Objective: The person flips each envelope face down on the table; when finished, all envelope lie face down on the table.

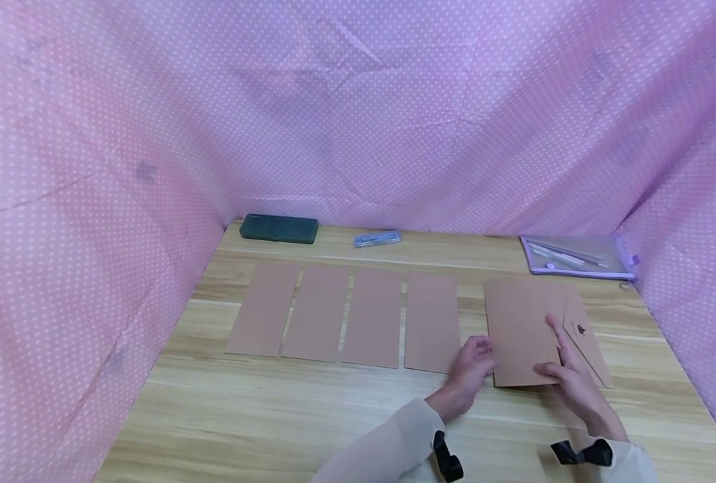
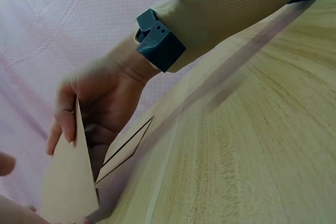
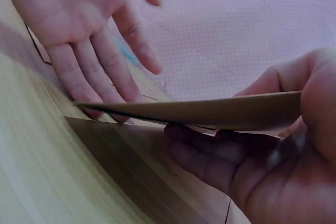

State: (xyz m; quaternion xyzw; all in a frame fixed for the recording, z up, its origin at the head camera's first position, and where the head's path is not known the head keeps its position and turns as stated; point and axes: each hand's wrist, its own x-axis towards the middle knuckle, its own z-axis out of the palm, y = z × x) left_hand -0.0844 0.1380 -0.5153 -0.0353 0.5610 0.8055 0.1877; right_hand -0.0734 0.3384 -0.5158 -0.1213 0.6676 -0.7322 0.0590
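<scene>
My right hand (image 1: pixel 575 379) holds a brown kraft-paper sheet or envelope (image 1: pixel 521 329), thumb on top and fingers underneath. Its near edge is raised, as the right wrist view shows from the side. Under it on the right lies a brown envelope (image 1: pixel 593 355) with a diagonal flap line and a small dark crown print. My left hand (image 1: pixel 471 369) is at the left edge of the held piece; its fingers (image 3: pixel 107 66) extend to that edge, with the palm showing in the right wrist view. Several brown paper rectangles (image 1: pixel 372 318) lie in a row to the left.
At the back of the wooden table (image 1: pixel 243 409) lie a dark green case (image 1: pixel 279 229), a small blue clear packet (image 1: pixel 377 239) and a purple-edged zip pouch (image 1: pixel 578 257) with pens in it. Pink dotted cloth (image 1: pixel 358 121) hangs round the back and sides.
</scene>
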